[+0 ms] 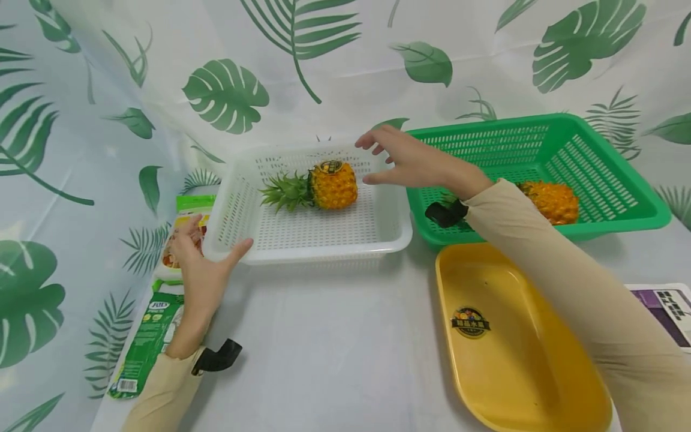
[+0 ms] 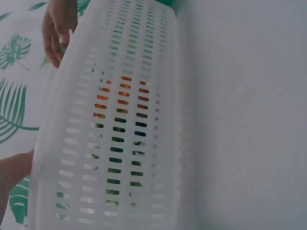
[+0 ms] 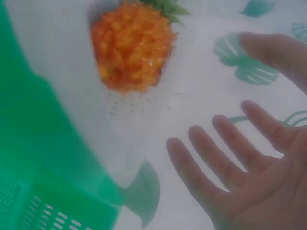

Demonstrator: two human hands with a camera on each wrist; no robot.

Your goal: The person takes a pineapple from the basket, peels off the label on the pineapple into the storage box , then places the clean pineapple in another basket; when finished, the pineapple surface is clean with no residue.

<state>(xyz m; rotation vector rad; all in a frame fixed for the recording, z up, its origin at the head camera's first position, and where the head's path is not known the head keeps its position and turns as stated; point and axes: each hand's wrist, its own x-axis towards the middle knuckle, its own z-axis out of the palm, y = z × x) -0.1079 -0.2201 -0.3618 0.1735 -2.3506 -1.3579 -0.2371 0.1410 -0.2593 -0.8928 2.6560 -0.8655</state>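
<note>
A white perforated basket [image 1: 318, 237] stands on the table with an orange pineapple [image 1: 335, 187] lying in it, its leafy crown pointing left. At the basket's front left corner is my left hand [image 1: 202, 270], its thumb close to the rim and the other fingers spread along the outer left side. My right hand [image 1: 410, 159] hovers at the basket's right end, fingers apart and nothing in it. The right wrist view shows the spread fingers [image 3: 206, 158] of that hand, away from the pineapple [image 3: 134, 48]. Through the slots in the left wrist view, orange and green show.
To the right, a green basket [image 1: 642, 198] holds another pineapple [image 1: 553, 201], partly hidden by my right arm. In front of it is a yellow tray [image 1: 502, 360] with a round label. Green packages [image 1: 153, 342] lie at the left, and a purple-and-white package [image 1: 661, 312] at the far right.
</note>
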